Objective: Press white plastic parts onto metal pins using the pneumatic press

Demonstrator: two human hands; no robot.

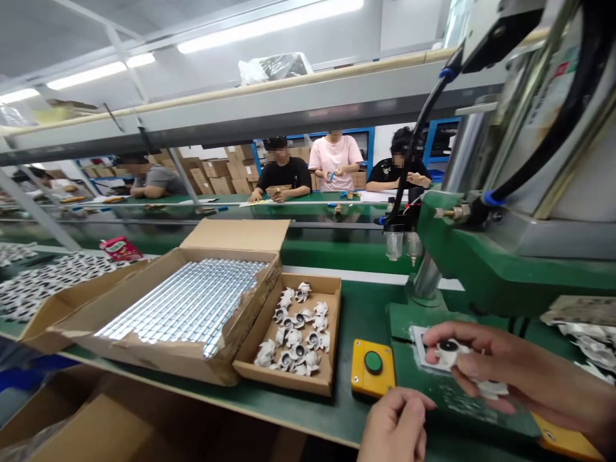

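My right hand is shut on a white plastic part with a round black centre, pressing it down over a pale metal plate on the green press base. My left hand rests in a loose curl at the lower edge, holding nothing visible. Just beyond its fingers sits a yellow control box with a green push button. A shallow cardboard tray to the left holds several similar white parts, lying loose. Next to it, a cardboard box is packed with rows of silver cylinders.
A green press with black air hoses towers at right. More white parts lie at the right edge, and black-and-white parts fill a box at left. Several co-workers sit across a green conveyor bench.
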